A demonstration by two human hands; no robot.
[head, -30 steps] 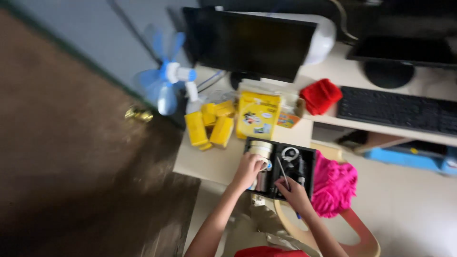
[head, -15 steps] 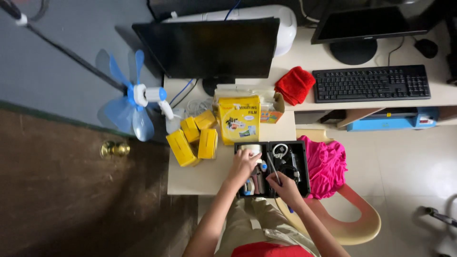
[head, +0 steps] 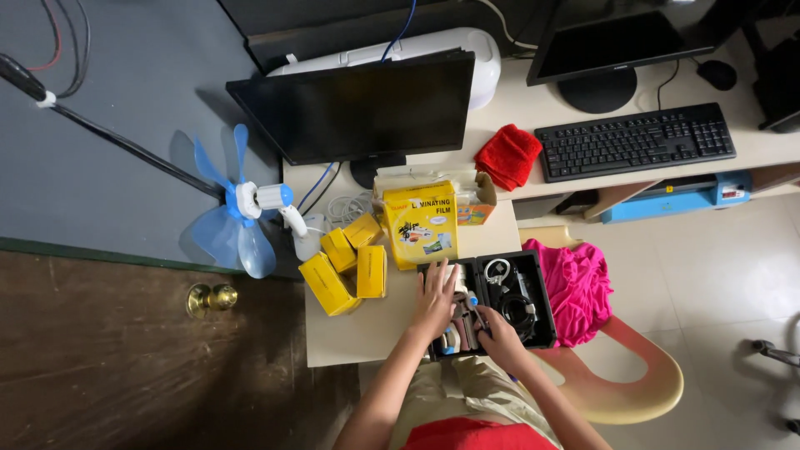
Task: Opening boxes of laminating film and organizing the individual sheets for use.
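Left hand (head: 435, 302) flat and right hand (head: 497, 337) reaching, both in black tool case (head: 543, 296), desk (head: 354, 321)

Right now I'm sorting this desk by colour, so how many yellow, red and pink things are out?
Yellow small boxes: 4
Yellow large box: 1
Red cloth: 1
Pink cloth: 1
Total: 7
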